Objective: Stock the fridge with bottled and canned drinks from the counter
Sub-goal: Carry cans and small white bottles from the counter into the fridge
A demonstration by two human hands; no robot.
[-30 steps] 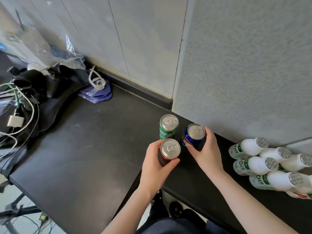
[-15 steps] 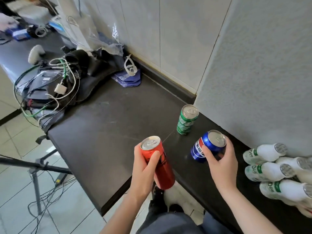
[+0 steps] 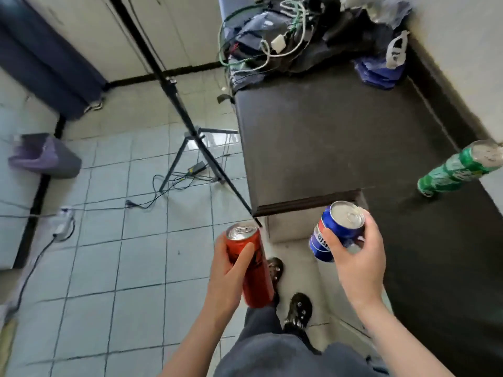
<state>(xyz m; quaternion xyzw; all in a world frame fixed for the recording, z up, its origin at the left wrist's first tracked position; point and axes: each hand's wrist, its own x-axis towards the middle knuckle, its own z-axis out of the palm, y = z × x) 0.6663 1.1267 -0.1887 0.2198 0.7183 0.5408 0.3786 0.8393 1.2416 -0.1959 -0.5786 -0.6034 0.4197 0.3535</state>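
My left hand (image 3: 230,276) grips a tall red can (image 3: 251,268) upright over the tiled floor, off the counter's edge. In my right hand (image 3: 356,259) is a blue can (image 3: 333,229), tilted, held just below the corner of the black counter (image 3: 340,137). A green can (image 3: 457,170) still stands on the counter at the right edge of the view, by the wall. No fridge is in view, and the white bottles are out of frame.
A black tripod (image 3: 190,131) stands on the floor left of the counter, with cables (image 3: 163,186) trailing around its feet. A grey bin (image 3: 46,156) sits at the left. Bags and tangled wires (image 3: 272,42) crowd the counter's far end. My shoes (image 3: 298,308) are below.
Both cans have come off the counter and toward me. The view has swung left, away from the wall, so floor and tripod now show and the white bottles have left the frame.
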